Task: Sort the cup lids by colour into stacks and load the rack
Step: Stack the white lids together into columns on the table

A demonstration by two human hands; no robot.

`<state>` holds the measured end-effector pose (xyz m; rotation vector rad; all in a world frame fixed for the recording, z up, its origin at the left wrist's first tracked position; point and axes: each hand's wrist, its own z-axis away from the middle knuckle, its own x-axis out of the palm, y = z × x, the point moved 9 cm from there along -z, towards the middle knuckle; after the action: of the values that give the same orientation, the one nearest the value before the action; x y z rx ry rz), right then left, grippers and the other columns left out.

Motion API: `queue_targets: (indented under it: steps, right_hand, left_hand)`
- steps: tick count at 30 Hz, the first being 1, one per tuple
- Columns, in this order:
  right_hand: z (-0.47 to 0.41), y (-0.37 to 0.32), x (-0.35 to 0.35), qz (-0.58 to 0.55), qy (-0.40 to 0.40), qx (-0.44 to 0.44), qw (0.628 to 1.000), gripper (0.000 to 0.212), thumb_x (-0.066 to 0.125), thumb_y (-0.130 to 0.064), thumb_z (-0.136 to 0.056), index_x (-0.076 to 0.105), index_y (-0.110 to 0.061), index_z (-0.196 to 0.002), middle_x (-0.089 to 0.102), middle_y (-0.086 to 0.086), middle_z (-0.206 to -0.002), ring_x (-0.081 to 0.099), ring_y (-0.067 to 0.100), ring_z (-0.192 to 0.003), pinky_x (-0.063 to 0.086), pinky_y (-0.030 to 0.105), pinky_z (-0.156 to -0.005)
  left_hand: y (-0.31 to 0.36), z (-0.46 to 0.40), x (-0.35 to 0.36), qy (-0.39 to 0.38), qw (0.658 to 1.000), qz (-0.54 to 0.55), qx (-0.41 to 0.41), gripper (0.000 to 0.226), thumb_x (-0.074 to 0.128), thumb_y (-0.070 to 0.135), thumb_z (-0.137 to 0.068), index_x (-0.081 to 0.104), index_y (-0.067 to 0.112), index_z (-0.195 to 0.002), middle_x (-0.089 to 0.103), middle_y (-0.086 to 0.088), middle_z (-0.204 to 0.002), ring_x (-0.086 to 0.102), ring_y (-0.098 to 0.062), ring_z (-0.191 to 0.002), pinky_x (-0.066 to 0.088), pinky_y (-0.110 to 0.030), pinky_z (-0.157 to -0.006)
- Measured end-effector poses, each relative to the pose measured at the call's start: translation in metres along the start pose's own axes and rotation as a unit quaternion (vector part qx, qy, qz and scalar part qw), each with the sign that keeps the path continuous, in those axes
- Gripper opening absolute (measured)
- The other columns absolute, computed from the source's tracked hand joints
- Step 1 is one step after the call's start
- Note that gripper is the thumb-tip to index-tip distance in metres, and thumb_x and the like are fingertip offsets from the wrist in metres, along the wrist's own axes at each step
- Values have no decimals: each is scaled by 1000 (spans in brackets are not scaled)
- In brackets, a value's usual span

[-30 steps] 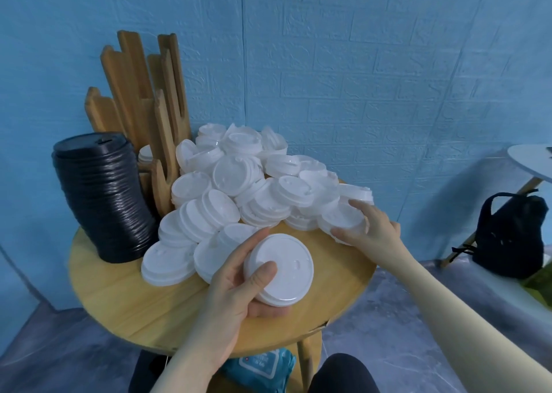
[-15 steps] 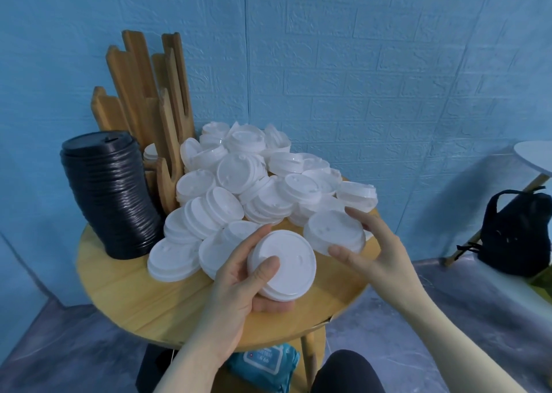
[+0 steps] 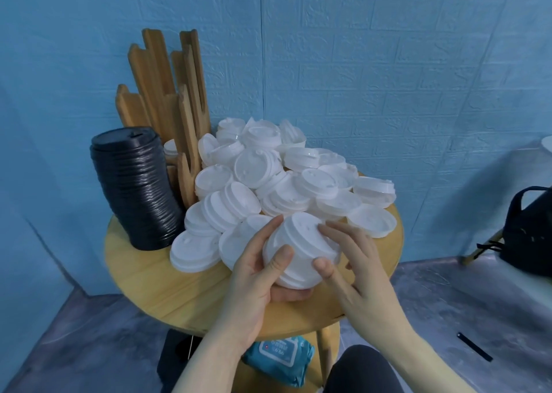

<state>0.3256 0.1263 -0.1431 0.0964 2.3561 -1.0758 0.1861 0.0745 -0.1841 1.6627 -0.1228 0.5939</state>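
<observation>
I'm building the white stack (image 3: 300,252) near the counter's (image 3: 185,291) front edge: my left hand (image 3: 257,276) grips it while my right hand (image 3: 348,261) pinches a lid onto it. Next, seat it squarely; the rack (image 3: 167,94) waits.

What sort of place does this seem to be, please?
Probably an improvised indoor workspace: a small round wooden table against a blue brick-textured wall, and a black bag beside it.

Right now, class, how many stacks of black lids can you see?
1: the black lid stack stands at the round table's left edge, beside the wooden rack. More may be hidden behind the rack.
</observation>
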Motion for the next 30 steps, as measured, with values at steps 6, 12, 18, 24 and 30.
queue_targets:
  steps: [6, 12, 18, 24, 30]
  right_hand:
    - [5, 3, -20, -55, 23, -29, 998, 25, 55, -21, -93, 67, -25, -114, 62, -14, -115, 57, 12, -106, 43, 15, -82]
    - [4, -4, -22, -27, 68, -31, 997, 20, 63, -44, -81, 68, -26, -88, 58, -10, -76, 54, 8, -77, 37, 10, -68]
    - [-3, -32, -2, -35, 55, -55, 996, 19, 63, -40, -84, 69, -28, -98, 60, -19, -83, 55, 4, -90, 38, 11, -78]
    - [0, -35, -4, -13, 25, -98, 995, 29, 61, -28, -87, 62, -32, -116, 60, -23, -112, 52, 11, -115, 37, 40, -98]
    - [-11, -10, 6, -8, -136, -71, 988, 80, 70, -55, -77, 35, -36, -147, 33, -24, -150, 26, 7, -143, 23, 41, -116]
  left_hand:
    - [-2, -3, -4, 7, 1000, 22, 6, 54, 78, 28, -75, 64, 32, -126, 66, -1, -128, 69, -29, -109, 61, -46, -63]
    - [-3, -3, -4, -2, 1000, 2, 11, 58, 77, 32, -70, 64, 37, -126, 62, -1, -132, 69, -31, -109, 61, -45, -66]
    - [-4, -2, 1, -28, 999, -31, 11, 73, 87, 50, -65, 59, 39, -132, 60, -5, -137, 68, -28, -113, 61, -44, -76]
    - [-2, -2, -1, -20, 1000, -5, 12, 56, 72, 28, -78, 59, 35, -132, 66, -3, -130, 69, -27, -111, 62, -43, -73]
    - [-1, -2, 1, -23, 1000, -3, 15, 52, 76, 30, -77, 64, 35, -128, 64, 0, -132, 68, -26, -112, 61, -45, -71]
